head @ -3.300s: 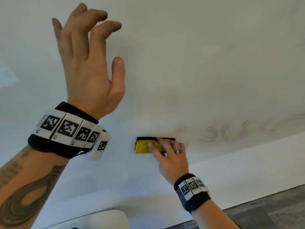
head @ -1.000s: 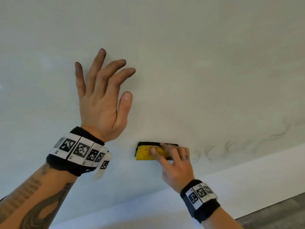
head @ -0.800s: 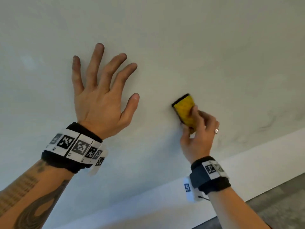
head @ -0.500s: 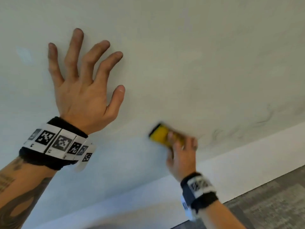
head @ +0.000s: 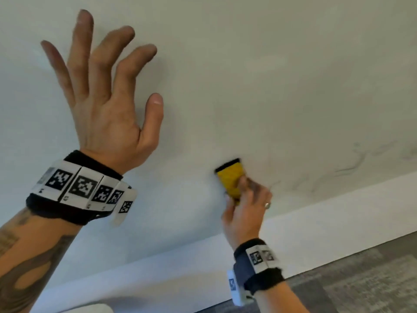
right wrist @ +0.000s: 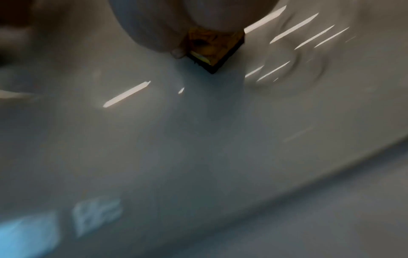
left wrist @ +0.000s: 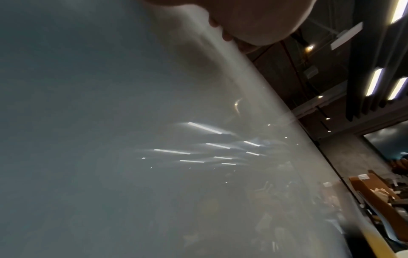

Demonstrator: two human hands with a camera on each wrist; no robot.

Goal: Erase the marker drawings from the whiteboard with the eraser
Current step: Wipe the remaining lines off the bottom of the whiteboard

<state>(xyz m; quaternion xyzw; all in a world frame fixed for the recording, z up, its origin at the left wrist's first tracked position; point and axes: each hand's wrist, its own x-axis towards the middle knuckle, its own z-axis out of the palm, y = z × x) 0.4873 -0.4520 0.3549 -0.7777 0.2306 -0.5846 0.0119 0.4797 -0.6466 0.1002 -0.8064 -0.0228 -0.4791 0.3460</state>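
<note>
The whiteboard (head: pixel 259 75) fills most of the head view. My right hand (head: pixel 244 206) grips a yellow eraser (head: pixel 231 178) with a black felt face and presses it flat on the board low in the middle. Faint grey marker smears (head: pixel 352 168) lie to the right of the eraser, near the board's lower edge. My left hand (head: pixel 103 98) is raised at upper left with fingers spread and slightly bent, holding nothing. In the right wrist view the eraser (right wrist: pixel 215 50) shows under my palm, its black edge on the board (right wrist: pixel 198 139). The left wrist view shows the glossy board (left wrist: pixel 132 139).
A white wall strip (head: pixel 338 211) runs below the board, and grey carpet (head: pixel 361 279) lies at the lower right. A white rounded object (head: pixel 90 309) peeks in at the bottom left. Ceiling lights (left wrist: pixel 373 82) and orange chairs (left wrist: pixel 375 192) show in the left wrist view.
My right hand has swept the eraser up, down and to the right over the lower board, turning it from lying flat to tilted upright. The marker loops right of it have thinned. My left hand stayed raised.
</note>
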